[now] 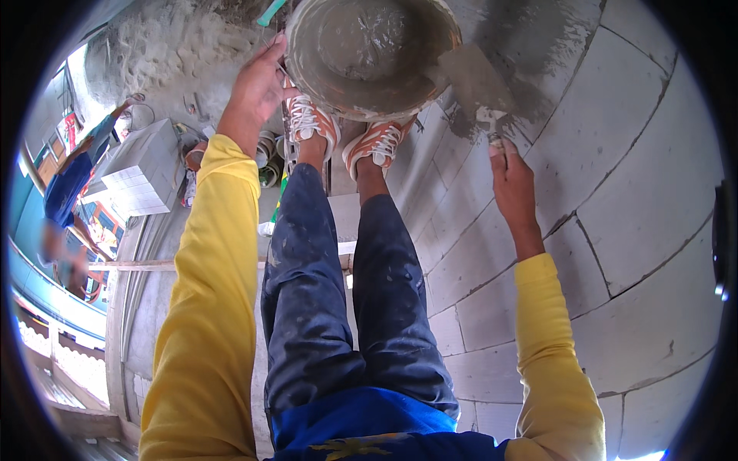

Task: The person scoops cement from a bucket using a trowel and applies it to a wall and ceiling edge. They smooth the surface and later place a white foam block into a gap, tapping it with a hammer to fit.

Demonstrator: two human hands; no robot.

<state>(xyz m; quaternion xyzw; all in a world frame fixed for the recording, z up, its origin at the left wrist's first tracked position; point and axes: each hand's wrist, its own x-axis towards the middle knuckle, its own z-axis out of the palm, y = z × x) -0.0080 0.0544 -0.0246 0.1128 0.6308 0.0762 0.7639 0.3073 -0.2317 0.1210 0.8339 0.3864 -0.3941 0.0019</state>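
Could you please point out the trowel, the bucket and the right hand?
Trowel (478, 81), head view: middle of its blade.
Bucket (361, 107), head view: its smeared wall.
Right hand (513, 184), head view: back of the hand.

Over my feed I see the left hand holding the mortar bucket by its edge, the right hand gripping a trowel.

Mortar lies in the bucket. At the left edge of its rim are the left fingers; at the right edge is the trowel, its handle in the right fingers. Both shoes stand just behind the bucket. The block wall is to the right, the block stack to the left.
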